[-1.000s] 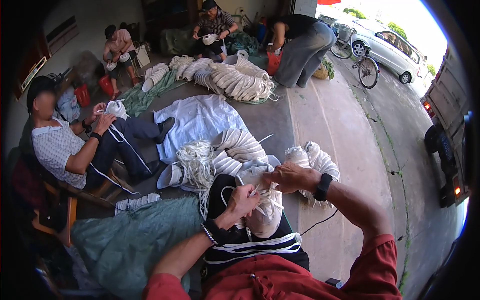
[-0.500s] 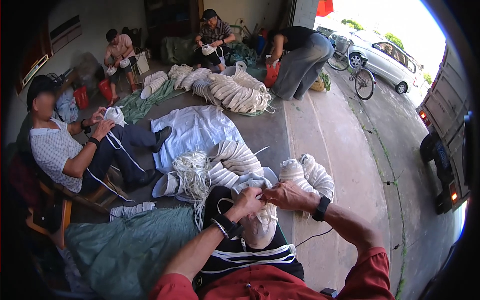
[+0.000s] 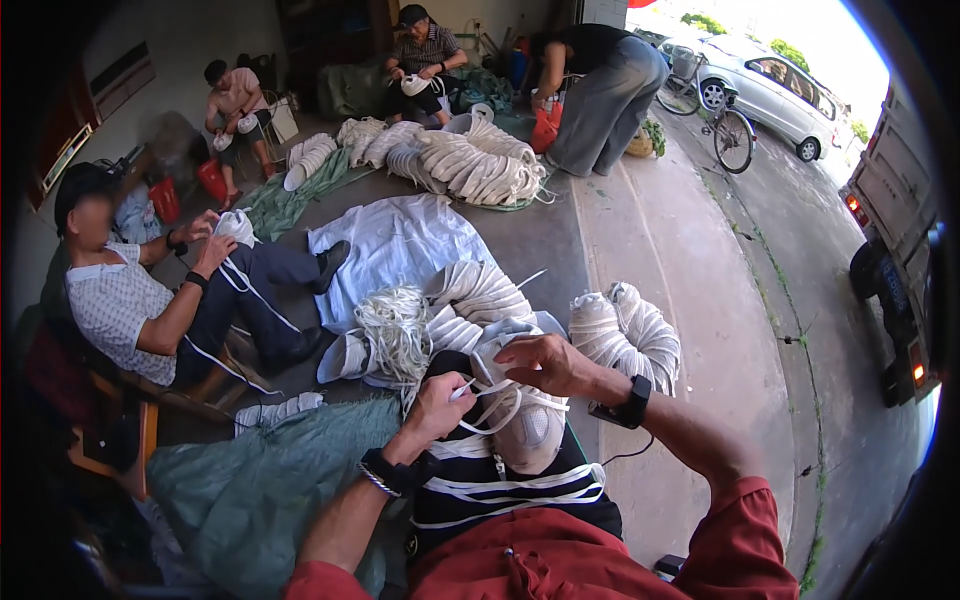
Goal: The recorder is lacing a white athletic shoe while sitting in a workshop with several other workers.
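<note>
An off-white shoe upper (image 3: 528,440) rests on my lap with its rounded toe toward me. My left hand (image 3: 440,408) is closed on a white shoelace (image 3: 462,391), whose pale end sticks out between thumb and fingers. A loop of lace runs from there across the upper. My right hand (image 3: 550,366) hovers over the far end of the upper, its fingers curled; what they pinch, if anything, is hidden. Several more white laces (image 3: 510,490) lie across my dark-clad thighs.
Beyond my knees are a tangle of white laces (image 3: 393,325) and stacked uppers (image 3: 480,292), with a coiled stack (image 3: 625,340) to the right. A green sack (image 3: 270,480) lies left. A co-worker (image 3: 130,290) sits at left; other people work farther back. A truck (image 3: 900,250) stands right.
My hands were together at the far end of the upper; they have parted. My left hand has drawn left and toward me with the lace, and more of the toe shows.
</note>
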The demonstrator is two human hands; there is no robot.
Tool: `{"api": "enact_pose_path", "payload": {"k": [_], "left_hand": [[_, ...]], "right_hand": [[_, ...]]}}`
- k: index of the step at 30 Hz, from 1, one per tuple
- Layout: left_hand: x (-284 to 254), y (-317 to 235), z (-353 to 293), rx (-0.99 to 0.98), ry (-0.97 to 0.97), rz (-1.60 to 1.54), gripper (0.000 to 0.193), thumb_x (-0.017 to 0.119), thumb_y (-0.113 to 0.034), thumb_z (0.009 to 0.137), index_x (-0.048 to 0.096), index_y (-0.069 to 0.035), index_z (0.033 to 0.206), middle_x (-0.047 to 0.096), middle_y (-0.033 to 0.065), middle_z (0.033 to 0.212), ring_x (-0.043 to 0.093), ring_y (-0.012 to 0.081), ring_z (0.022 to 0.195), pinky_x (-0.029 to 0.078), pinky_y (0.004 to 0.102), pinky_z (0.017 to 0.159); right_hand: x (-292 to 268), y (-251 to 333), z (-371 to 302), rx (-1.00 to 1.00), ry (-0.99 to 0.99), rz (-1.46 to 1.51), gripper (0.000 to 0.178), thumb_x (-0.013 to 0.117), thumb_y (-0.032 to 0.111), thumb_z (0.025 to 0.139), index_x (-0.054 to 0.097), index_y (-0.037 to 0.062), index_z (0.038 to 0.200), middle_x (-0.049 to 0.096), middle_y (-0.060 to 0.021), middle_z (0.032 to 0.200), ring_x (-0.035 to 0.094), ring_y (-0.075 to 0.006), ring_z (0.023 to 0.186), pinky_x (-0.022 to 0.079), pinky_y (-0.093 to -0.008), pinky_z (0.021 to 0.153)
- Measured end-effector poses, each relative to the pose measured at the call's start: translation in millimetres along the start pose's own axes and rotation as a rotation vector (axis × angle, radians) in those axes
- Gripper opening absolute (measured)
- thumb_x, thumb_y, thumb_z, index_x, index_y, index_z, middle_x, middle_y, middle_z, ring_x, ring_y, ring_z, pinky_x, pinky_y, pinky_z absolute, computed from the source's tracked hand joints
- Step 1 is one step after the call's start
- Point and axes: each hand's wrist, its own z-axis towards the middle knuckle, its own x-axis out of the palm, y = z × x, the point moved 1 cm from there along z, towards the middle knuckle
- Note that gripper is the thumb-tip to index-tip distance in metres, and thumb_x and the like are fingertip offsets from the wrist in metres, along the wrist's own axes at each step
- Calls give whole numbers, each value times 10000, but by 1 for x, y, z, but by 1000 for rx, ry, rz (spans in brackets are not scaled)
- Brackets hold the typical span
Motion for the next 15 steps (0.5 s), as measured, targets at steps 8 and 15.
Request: {"api": "enact_pose_path", "payload": {"k": [8, 15], "left_hand": [[11, -16, 2, 223, -21, -194, 149, 590, -125, 790, 584, 8, 857, 550, 51, 559, 472, 85, 409, 344, 257, 375], [33, 16, 27, 168, -235, -213, 149, 537, -157, 843, 520, -17, 795, 517, 57, 546, 466, 129, 377, 356, 273, 362]], "right_hand": [[5, 19, 7, 120, 174, 42, 58, 614, 58, 774, 627, 13, 807, 626, -87, 674, 612, -190, 607, 475, -286, 572], [-4, -3, -3, 113, 61, -311, 61, 619, 80, 727, 621, 33, 766, 605, -100, 784, 594, -235, 754, 466, -313, 636]]}}
